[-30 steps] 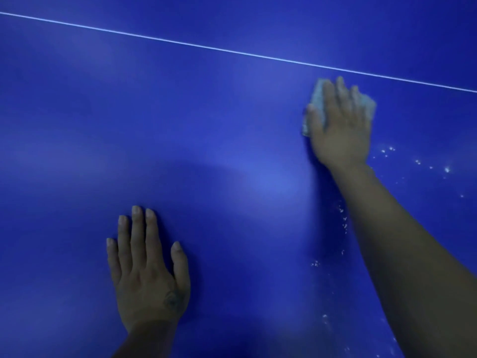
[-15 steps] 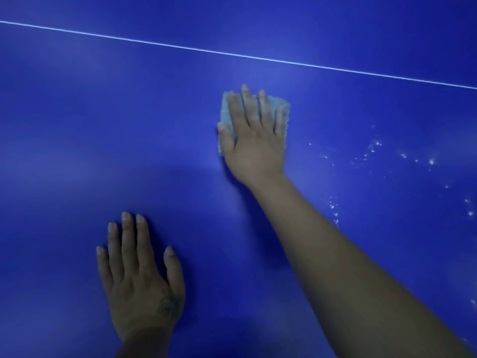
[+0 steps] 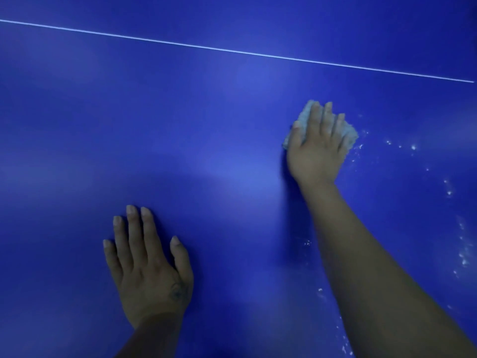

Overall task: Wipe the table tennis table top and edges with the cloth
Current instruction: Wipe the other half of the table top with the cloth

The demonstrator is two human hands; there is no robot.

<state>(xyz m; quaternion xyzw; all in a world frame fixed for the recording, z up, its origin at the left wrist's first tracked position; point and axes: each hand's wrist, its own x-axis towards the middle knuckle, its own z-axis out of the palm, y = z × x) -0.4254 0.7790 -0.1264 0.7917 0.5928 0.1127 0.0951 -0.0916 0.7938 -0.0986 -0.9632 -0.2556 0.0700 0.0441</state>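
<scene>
cloth (image 3: 302, 118) mostly under right hand (image 3: 316, 153), forearms (image 3: 387, 280) cropped

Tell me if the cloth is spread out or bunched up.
Bunched up: the cloth shows only as crumpled edges around the right hand, which presses it onto the table tennis table.

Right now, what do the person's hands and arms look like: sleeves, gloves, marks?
No gloves, rings, watch or sleeves show. The left hand carries a small dark tattoo on its back near the thumb; the right hand shows none.
</scene>
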